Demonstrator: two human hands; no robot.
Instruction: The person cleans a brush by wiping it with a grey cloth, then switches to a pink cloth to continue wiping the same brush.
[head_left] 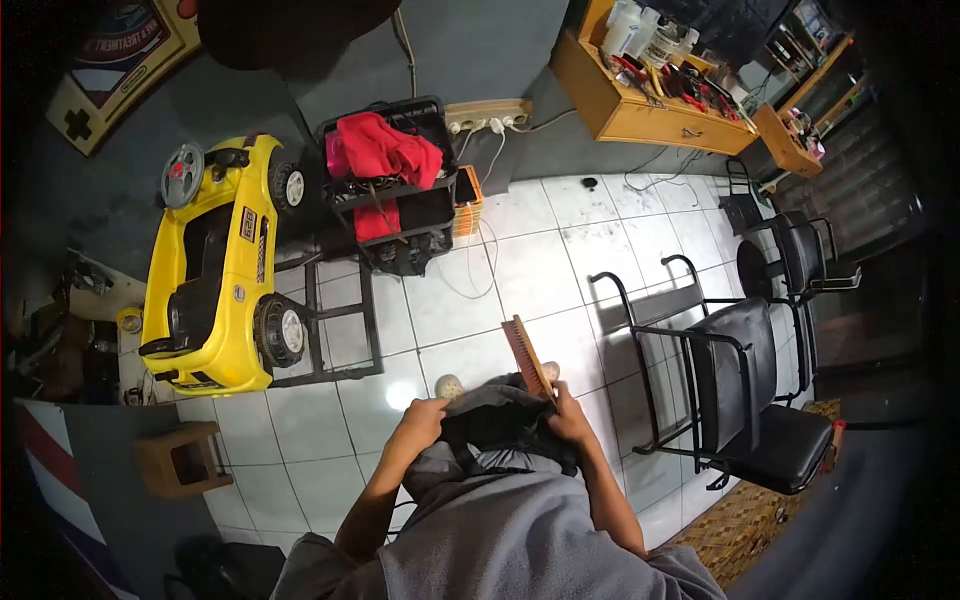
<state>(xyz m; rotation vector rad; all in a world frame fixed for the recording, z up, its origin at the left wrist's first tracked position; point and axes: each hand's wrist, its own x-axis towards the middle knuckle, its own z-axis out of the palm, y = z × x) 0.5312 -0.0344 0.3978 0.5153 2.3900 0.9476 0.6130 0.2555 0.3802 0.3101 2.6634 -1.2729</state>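
Observation:
My right hand (570, 413) is closed around the handle end of a wooden brush (528, 355). The brush points up and away from me, its dark bristles facing left. At waist height, my left hand (420, 422) is closed at the left edge of a dark cloth (500, 415). Its fingertips are partly hidden, but they appear to grip that edge. Bunched black and grey, the cloth spreads between both hands in front of my grey top (510, 530). Beyond it, the tips of two light speckled shoes show on the floor.
A yellow ride-on toy car (240, 250) stands on a black frame at left. Near the wall is a black trolley (400, 205) with red cloth. Black chairs (745, 380) stand at right. Tools and bottles crowd a wooden shelf (650, 115). A small brown stool (182, 457) sits lower left.

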